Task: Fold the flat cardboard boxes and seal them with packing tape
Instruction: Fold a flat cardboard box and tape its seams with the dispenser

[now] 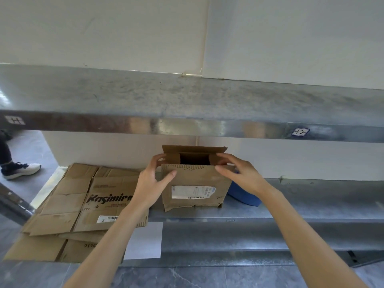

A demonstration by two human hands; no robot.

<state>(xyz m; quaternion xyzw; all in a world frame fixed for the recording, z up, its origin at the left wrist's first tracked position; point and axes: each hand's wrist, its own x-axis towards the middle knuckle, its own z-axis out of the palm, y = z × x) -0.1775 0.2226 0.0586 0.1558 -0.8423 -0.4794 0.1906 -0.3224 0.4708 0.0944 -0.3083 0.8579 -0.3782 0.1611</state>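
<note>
Cardboard box (195, 183) near shelf (291, 204) edge — left hand (151, 179), right hand (243, 173) tight on its flaps (187, 170).

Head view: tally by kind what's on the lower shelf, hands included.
upright cardboard box: 1
stack of flat cardboard: 1 (sheets in it not countable)
blue object, partly hidden: 1
hands gripping the box top: 2, left hand and right hand
Total: 5

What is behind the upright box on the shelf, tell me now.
A blue object shows past the box's right edge, on the metal shelf. The box and the right hand cover part of it, so what it is is unclear.
</note>
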